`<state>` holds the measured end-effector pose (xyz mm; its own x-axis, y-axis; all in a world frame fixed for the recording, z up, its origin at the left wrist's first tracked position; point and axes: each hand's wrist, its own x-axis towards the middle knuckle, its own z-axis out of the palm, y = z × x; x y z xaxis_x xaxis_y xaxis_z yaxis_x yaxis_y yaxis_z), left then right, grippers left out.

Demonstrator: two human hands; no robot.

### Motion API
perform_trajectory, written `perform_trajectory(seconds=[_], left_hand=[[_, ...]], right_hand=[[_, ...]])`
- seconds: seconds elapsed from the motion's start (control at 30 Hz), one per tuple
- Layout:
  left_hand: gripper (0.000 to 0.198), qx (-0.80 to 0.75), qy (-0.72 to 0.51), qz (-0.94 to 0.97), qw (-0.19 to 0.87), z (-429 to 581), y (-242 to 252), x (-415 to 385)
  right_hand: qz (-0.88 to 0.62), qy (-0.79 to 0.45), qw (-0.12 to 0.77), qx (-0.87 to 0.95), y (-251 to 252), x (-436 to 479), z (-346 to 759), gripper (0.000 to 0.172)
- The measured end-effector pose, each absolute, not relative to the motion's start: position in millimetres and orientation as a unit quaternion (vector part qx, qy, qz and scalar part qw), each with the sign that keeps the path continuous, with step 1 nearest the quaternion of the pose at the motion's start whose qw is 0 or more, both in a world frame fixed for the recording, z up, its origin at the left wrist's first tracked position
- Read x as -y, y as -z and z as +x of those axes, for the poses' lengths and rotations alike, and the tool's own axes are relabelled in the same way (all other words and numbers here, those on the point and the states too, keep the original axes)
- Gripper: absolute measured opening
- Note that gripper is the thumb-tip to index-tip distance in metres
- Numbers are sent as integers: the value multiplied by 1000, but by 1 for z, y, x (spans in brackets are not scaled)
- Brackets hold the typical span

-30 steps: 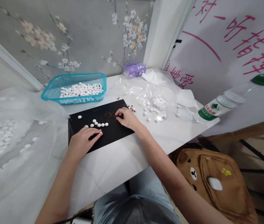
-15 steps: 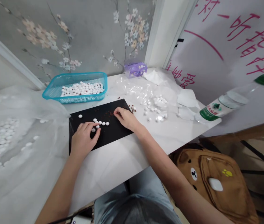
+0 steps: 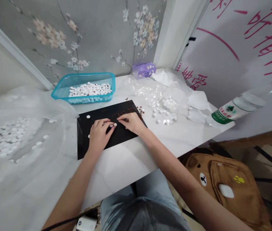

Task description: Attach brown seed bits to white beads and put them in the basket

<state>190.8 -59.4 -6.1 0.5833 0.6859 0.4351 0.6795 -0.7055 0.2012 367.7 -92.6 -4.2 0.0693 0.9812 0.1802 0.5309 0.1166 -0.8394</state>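
Observation:
A black mat lies on the white table. My left hand is over its middle, thumb and fingers closed round small white pieces, one white piece showing at the fingertips. Just to the right, my right hand has thumb and forefinger pinched together; whatever is between them is too small to name. Small reddish-brown bits are scattered behind my right hand. Another white piece rests near the mat's left side, and one more is partly hidden by my left hand.
Behind the mat stands a blue basket of white pieces. A plastic sheet with many white pieces covers the left. Clear bags and loose pieces lie to the right, with a purple packet and a bottle. A brown backpack sits below.
My left hand has moved right, closer to my right hand, and has closed round white pieces that were lying in a row on the mat. The view has shifted slightly.

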Motion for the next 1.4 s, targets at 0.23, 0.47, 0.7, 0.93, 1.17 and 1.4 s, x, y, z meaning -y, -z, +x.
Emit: perform_trajectory(seconds=[0.23, 0.47, 0.7, 0.93, 1.17, 1.4], left_hand=[[23, -376, -242, 894, -2, 192, 5, 62], [22, -374, -226, 899, -14, 193, 7, 61], [23, -373, -215, 903, 0, 193, 8, 60], [22, -382, -211, 900, 4, 194, 8, 60], [22, -394, -214, 894, 13, 194, 11, 56], [22, -405, -208, 890, 19, 194, 11, 56]], right_hand=[[-615, -313, 448, 568, 13, 91, 361, 27], [-631, -256, 455, 574, 9, 93, 356, 18], [-577, -214, 449, 648, 12, 95, 354, 25], [-581, -169, 376, 702, 14, 95, 354, 13], [-555, -120, 346, 747, 15, 98, 353, 16], [-566, -108, 325, 749, 13, 102, 351, 25]])
